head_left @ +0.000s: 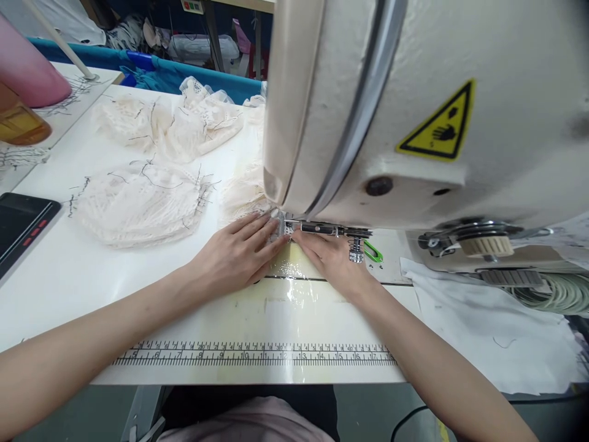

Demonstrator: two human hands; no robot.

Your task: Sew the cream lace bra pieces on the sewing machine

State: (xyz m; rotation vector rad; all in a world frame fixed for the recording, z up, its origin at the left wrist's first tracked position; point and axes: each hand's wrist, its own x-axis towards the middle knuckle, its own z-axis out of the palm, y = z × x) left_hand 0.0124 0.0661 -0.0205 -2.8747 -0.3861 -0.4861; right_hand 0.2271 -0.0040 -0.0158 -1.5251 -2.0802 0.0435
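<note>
A cream sewing machine head (414,104) fills the upper right of the view. My left hand (237,255) lies flat on the white table, fingers stretched out and pressing a small piece of pale lace (276,232) toward the presser foot (294,228). My right hand (331,258) rests just right of it, its fingers extended along the table at the foot; part of it is hidden under the machine. The needle itself is hidden by the machine head.
Piles of cream lace pieces (138,205) and more lace (184,123) lie at left and behind. A black device (21,227) sits at the left edge. A printed ruler (253,354) runs along the table front. White cloth (483,319) lies at right, and a green clip (373,252).
</note>
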